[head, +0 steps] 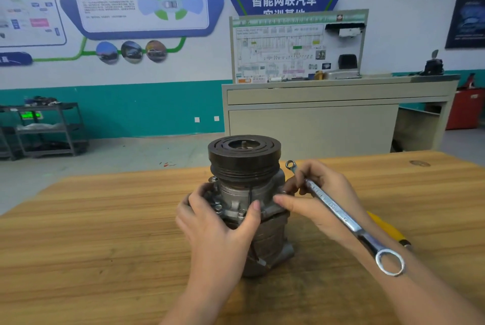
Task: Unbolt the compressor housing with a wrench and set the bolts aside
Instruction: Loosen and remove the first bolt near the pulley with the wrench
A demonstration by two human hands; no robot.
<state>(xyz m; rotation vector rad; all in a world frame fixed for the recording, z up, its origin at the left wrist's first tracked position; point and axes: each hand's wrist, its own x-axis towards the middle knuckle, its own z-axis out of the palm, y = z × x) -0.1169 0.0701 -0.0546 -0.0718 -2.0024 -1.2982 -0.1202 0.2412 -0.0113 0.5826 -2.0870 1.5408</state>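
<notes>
The grey metal compressor (246, 193) stands upright on the wooden table (91, 219), with its dark grooved pulley (244, 156) on top. Several bolts (217, 208) sit in the housing flange below the pulley. My left hand (215, 222) grips the housing from the left and front, thumb across the front. My right hand (320, 198) holds a long silver double-ring wrench (338, 214), which lies across the back of the hand. Its small ring points up beside the pulley. The fingertips of that hand reach the right side of the flange; what they touch is hidden.
A yellow-handled tool (388, 230) lies on the table behind my right forearm. A beige workbench (315, 114) with a training board stands beyond the table. A dark shelf cart (47, 128) is at the far left by the teal wall.
</notes>
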